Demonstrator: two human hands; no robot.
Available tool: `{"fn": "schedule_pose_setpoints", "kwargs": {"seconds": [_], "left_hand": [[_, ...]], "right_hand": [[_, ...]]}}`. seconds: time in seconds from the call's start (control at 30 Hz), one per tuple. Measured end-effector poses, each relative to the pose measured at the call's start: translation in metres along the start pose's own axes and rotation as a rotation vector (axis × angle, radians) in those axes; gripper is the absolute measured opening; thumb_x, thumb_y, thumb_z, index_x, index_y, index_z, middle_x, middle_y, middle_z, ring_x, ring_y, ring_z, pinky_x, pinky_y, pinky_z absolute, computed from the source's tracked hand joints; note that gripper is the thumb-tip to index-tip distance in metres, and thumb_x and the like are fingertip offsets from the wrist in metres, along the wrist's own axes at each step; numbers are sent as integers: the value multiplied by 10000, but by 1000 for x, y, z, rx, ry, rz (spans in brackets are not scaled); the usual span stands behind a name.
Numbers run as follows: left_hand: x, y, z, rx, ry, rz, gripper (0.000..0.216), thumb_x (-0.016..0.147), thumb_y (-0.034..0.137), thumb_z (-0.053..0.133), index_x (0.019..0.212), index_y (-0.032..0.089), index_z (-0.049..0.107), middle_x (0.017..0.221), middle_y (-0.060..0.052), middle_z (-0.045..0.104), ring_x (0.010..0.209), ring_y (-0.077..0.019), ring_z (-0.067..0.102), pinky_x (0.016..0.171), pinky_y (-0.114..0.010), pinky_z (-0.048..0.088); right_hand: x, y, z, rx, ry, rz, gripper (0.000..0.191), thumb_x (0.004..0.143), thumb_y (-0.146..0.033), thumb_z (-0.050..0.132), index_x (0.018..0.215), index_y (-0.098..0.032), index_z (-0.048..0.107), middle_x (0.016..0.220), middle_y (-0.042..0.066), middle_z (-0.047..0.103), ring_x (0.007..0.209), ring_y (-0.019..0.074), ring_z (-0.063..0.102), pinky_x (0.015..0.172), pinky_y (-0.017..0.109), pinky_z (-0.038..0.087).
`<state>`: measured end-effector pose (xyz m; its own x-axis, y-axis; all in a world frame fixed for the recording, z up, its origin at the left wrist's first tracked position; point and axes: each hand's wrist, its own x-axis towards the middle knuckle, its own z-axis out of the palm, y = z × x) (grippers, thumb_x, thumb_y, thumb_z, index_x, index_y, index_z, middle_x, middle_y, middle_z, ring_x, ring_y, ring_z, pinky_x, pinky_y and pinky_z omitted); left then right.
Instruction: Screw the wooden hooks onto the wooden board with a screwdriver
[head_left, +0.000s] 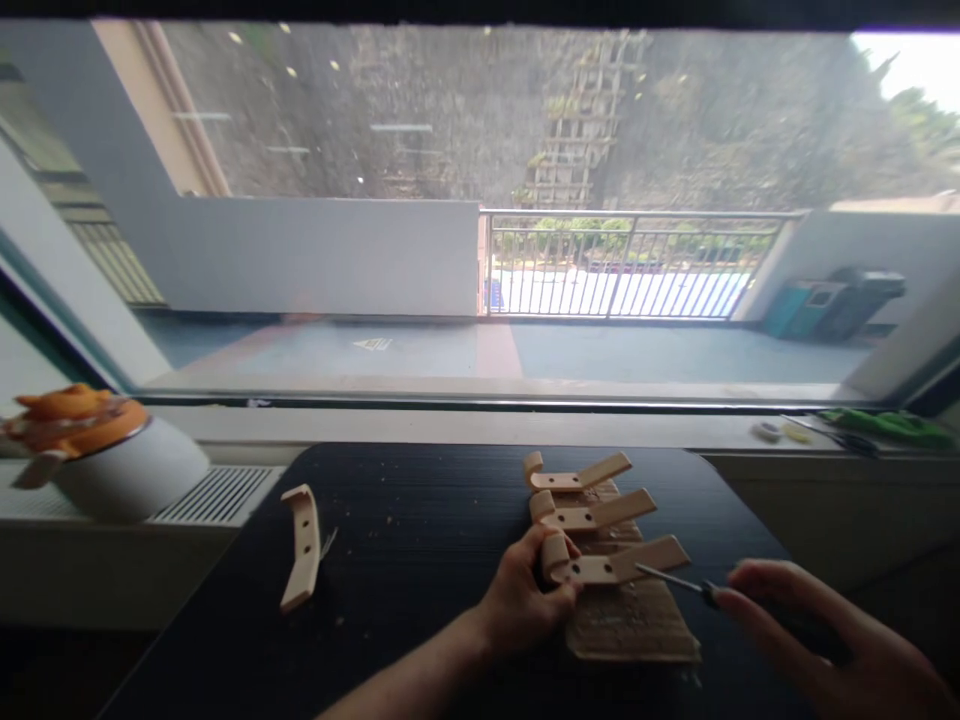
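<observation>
On a wooden board (pixel 637 625) lie three pale wooden hooks side by side. My left hand (pixel 525 600) is closed round the curled end of the nearest hook (pixel 619 565), pressing it to the board. My right hand (pixel 817 625) grips a screwdriver (pixel 675 580). Its thin metal tip touches the nearest hook's flat arm. The middle hook (pixel 592 513) and the far hook (pixel 577 474) rest untouched behind it. A fourth, loose hook (pixel 301 545) lies apart on the left of the black table (pixel 420 560).
A white pot with an orange lid (pixel 97 450) stands on the sill at the left, beside a vent grille (pixel 214 495). Green and small items (pixel 885 428) lie on the sill at the right. A large window is straight ahead. Wood crumbs dot the table.
</observation>
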<state>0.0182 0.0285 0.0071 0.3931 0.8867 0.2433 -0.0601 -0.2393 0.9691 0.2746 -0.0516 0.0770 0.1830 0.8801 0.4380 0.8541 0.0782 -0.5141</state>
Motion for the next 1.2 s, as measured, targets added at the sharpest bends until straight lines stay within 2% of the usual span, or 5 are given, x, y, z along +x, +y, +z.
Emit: {"fn": "schedule_pose_setpoints", "kwargs": {"seconds": [0.27,0.67,0.87,1.1,1.2], "left_hand": [[0,-10,1,-78,-23,18,283,721,121,670,984,155,570,934,-30,604,781,-141,549,731,-237,488],[1,-13,2,-52,-7,45,263,710,114,676,950,152,575,885,-10,589,740,-119,529,696,-210,473],[1,-11,4,-46,-2,49,281,708,101,656,967,164,565,889,2,580,739,-114,520,707,-209,462],[2,-3,3,-54,3,61,262,680,80,653,907,159,549,895,-5,573,735,-116,510,683,-209,454],[2,-6,3,-52,0,55,259,687,85,655,917,157,560,888,-3,580,729,-116,521,681,-210,464]], "right_hand": [[16,-66,27,88,-196,22,311,835,-543,548,790,-244,623,653,-29,658,570,151,589,558,246,439],[29,-71,46,-70,-362,-63,319,895,-521,446,813,-246,587,740,8,680,669,200,618,614,295,385],[51,-97,45,-256,-483,-181,193,910,-420,464,868,-252,548,749,-2,683,719,225,651,606,295,325],[64,-107,65,-316,-304,-245,167,972,-352,394,910,-233,494,708,-1,663,711,230,672,597,293,289],[64,-105,57,-336,-372,-296,193,963,-358,436,843,-230,518,666,-11,647,664,207,653,572,286,262]]}}
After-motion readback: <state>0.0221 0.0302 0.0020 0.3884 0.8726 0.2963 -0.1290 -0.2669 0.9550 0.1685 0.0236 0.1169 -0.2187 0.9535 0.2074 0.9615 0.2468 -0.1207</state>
